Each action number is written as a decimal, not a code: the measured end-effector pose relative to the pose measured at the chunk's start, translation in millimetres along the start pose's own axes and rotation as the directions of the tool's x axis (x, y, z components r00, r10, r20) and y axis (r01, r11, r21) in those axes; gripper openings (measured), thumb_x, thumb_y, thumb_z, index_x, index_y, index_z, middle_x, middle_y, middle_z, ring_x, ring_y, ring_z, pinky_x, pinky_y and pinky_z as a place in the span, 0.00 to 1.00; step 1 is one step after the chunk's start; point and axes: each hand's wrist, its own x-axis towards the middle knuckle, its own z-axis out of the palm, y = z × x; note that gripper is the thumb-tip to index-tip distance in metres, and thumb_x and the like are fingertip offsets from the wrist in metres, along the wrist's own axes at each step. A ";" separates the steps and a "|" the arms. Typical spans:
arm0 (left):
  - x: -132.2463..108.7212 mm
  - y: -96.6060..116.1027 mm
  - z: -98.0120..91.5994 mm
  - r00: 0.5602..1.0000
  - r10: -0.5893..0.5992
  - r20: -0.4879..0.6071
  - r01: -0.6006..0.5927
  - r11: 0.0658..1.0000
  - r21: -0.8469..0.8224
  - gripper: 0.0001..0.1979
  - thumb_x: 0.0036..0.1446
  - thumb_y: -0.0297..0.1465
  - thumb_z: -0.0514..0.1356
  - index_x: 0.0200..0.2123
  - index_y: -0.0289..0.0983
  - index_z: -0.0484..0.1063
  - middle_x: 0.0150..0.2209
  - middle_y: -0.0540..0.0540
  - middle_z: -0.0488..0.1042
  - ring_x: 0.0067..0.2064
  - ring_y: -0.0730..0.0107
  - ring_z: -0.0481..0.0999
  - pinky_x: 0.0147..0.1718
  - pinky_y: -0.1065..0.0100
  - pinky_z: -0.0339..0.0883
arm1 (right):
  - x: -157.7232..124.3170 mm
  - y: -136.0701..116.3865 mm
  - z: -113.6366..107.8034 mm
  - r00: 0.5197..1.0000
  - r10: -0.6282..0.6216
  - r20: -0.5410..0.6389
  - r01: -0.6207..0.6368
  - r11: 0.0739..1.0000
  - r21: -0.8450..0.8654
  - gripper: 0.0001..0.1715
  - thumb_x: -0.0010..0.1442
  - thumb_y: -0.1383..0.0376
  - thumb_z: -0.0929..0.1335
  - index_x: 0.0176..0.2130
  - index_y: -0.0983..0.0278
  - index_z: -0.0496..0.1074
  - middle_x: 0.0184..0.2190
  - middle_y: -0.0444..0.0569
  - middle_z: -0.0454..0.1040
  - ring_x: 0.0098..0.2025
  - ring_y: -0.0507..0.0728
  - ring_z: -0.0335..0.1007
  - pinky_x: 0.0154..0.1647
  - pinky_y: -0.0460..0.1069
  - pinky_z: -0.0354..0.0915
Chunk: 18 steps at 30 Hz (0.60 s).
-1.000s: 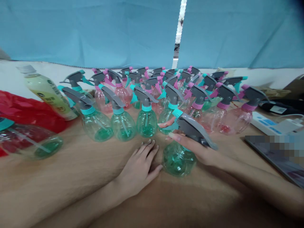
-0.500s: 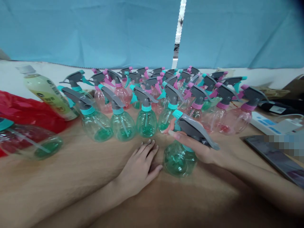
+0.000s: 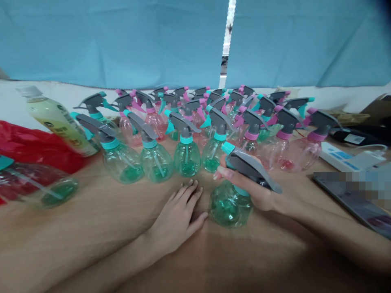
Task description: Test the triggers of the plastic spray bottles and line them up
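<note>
My right hand [image 3: 259,193] grips a green spray bottle [image 3: 229,205] by its neck, under the grey trigger head [image 3: 249,167], fingers wrapped round it. The bottle stands on the brown table [image 3: 100,228], tilted slightly toward me. My left hand [image 3: 177,215] lies flat on the table just left of that bottle, fingers stretched out, thumb almost touching the bottle's base. Behind both hands stand several green and pink spray bottles [image 3: 187,150] with grey heads.
A pale yellow drink bottle [image 3: 58,122] leans at the far left over a red plastic bag [image 3: 36,148]. A green spray bottle [image 3: 36,185] lies on its side at the left edge. A white power strip [image 3: 348,158] and a dark flat device [image 3: 357,199] sit at right. Blue cloth [image 3: 122,40] hangs behind.
My right hand has closed more tightly round the bottle's neck and shifted it slightly toward the row. My left hand has stayed flat on the table.
</note>
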 end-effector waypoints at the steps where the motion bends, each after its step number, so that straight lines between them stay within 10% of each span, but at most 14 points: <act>1: 0.0 0.0 0.0 1.000 0.001 0.002 -0.001 1.000 0.005 0.28 0.67 0.43 0.52 0.61 0.30 0.59 0.63 0.35 0.61 0.64 0.53 0.59 0.60 0.53 0.56 | 0.3 -0.6 -0.4 1.000 -0.002 -0.001 0.002 1.000 0.004 0.15 0.62 0.53 0.65 0.29 0.59 0.69 0.25 0.43 0.66 0.31 0.54 0.68 0.31 0.49 0.65; 18: 0.8 -0.1 -0.6 1.000 0.001 -0.001 -0.001 0.999 -0.049 0.27 0.66 0.42 0.51 0.63 0.33 0.57 0.63 0.36 0.60 0.64 0.51 0.59 0.59 0.51 0.56 | -3.6 1.0 3.4 0.999 0.042 0.016 -0.042 0.999 0.016 0.13 0.61 0.53 0.67 0.44 0.54 0.69 0.22 0.40 0.59 0.22 0.51 0.55 0.24 0.48 0.59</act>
